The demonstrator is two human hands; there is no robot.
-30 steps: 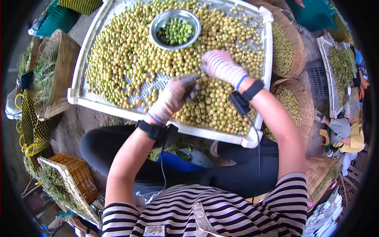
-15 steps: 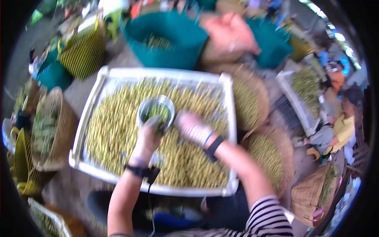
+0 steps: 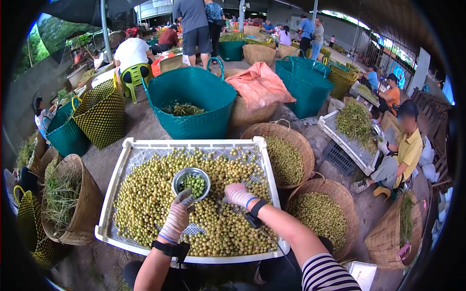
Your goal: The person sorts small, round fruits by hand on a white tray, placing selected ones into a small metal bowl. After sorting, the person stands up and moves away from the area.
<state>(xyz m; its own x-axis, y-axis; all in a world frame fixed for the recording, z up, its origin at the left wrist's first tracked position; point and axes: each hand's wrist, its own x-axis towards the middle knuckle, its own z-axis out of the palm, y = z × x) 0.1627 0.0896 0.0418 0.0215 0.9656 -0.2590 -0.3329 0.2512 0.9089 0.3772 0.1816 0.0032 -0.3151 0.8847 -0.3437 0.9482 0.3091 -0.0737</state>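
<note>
A shallow white tray with a mesh base holds many small round yellow-green fruits. Among them sits a metal bowl with greener fruits inside. My left hand, in a striped glove with grey fingertips, grips the bowl at its near rim. To the bowl's right, my right hand, also gloved, is low over the fruits with fingers curled together. Its fingertips point left, and whatever they may hold is hidden. Dark bands circle both wrists.
Two wicker baskets of fruit adjoin the tray's right side. Beyond its far edge stand a large teal basket and a pink sack. A stem-filled wicker basket is at left. A person in yellow sits at right beside another tray.
The view has tilted up and sharpened, so the tray appears lower. My right hand is slightly farther from the bowl and nearer me. My left hand stays at the bowl.
</note>
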